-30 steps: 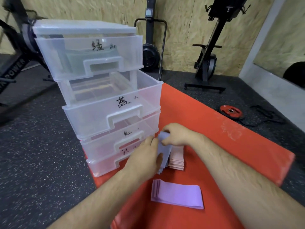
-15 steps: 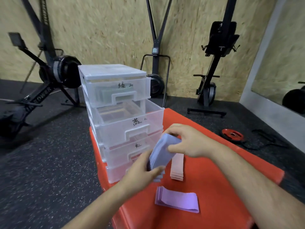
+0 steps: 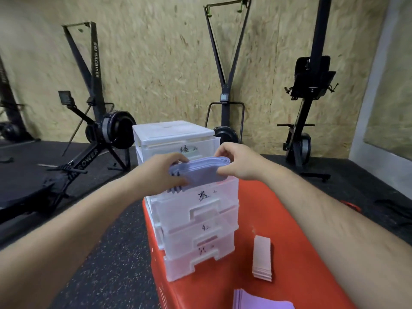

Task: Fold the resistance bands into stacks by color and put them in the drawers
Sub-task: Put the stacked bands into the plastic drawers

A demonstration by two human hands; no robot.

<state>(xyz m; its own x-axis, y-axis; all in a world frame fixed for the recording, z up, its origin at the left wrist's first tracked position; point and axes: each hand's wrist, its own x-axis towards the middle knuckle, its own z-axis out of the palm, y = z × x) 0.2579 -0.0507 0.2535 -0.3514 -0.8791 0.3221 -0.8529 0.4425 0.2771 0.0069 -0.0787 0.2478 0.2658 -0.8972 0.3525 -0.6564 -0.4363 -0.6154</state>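
A folded stack of blue resistance bands (image 3: 199, 172) is held level above the pulled-out second drawer (image 3: 200, 202) of a clear plastic drawer unit (image 3: 174, 132). My left hand (image 3: 161, 172) grips the stack's left end and my right hand (image 3: 236, 161) grips its right end. The drawer fronts carry handwritten labels. A folded pink stack (image 3: 262, 257) lies on the red mat (image 3: 296, 241) to the right of the unit. Purple bands (image 3: 260, 302) lie at the bottom edge of the view.
The drawer unit stands at the left edge of the red mat, on dark rubber flooring (image 3: 107, 253). A rowing machine (image 3: 89, 139) stands at the left. Two upright exercise machines (image 3: 225, 103) stand against the chipboard wall behind. A red weight plate (image 3: 351, 206) shows behind my right forearm.
Both hands lifted the blue stack from in front of the lower drawers up over the open second drawer and turned it level. The camera tilted up and back.
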